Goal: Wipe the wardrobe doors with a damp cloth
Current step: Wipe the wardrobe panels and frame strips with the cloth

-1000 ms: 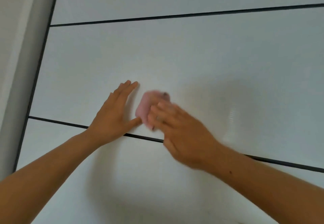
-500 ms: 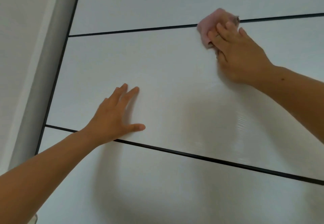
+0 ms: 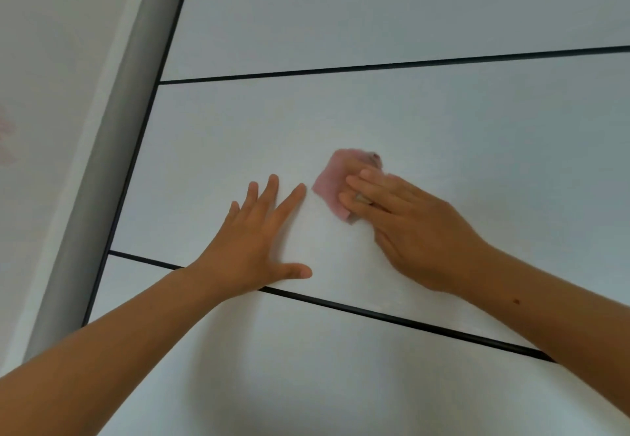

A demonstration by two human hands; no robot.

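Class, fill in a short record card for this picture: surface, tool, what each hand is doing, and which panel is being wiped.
surface: white wardrobe door, divided by black strips
tool: pink cloth, flat against the door
left: left hand spread flat on the door, just left of the cloth
right: right hand presses the cloth with straight fingers
panel: the middle one, between the two strips
edge: grey post at left
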